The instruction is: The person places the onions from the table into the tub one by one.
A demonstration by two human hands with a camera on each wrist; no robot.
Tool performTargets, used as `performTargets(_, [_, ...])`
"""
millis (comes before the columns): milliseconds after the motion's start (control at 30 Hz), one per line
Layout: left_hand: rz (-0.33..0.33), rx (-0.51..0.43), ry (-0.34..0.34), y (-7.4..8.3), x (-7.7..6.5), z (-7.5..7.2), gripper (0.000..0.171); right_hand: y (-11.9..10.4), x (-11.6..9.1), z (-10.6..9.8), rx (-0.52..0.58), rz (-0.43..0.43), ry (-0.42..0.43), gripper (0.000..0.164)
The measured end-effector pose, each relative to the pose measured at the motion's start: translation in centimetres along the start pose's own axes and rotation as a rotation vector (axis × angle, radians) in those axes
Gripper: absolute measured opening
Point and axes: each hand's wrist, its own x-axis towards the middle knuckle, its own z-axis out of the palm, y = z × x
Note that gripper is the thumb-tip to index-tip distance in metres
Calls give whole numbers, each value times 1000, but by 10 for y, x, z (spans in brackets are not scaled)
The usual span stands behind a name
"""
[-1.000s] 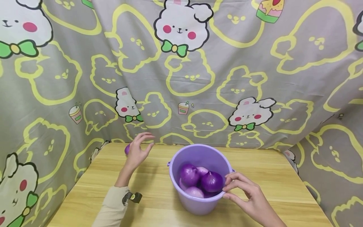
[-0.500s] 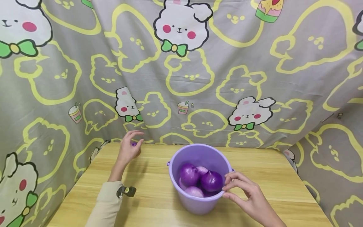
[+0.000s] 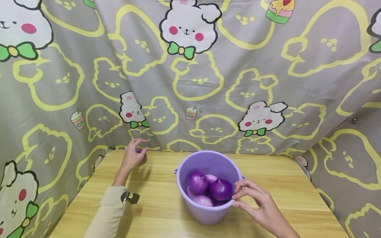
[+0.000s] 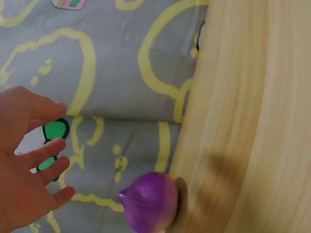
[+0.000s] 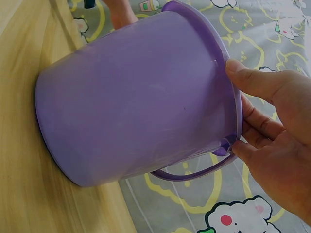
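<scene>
My left hand (image 3: 133,154) hovers at the far left of the table, its fingers spread and loosely bent. A purple onion (image 4: 149,201) stands on the wood near it, apart from the fingers in the left wrist view; in the head view the hand partly hides this onion (image 3: 142,156). At centre right stands a purple bucket (image 3: 206,215) with several onions inside, dark purple and paler ones. My right hand (image 5: 272,116) pinches the bucket's rim on its right side, thumb on the outside and fingers over the edge. The bucket's handle (image 5: 194,174) hangs at its far side.
The bucket stands upright on a light wooden table (image 3: 160,205). Behind and beside the table hangs a grey curtain (image 3: 205,76) printed with rabbits and yellow outlines, close to the table's back edge.
My left hand has moved left over to the lone onion, which now shows between thumb and fingers in the head view. The right hand and the bucket have kept their places.
</scene>
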Motion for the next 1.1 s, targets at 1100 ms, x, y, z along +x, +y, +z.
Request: performTargets(1100, [-173,67,-149,-57,-5,12,53,1,-1,0,42,-9,-13,46])
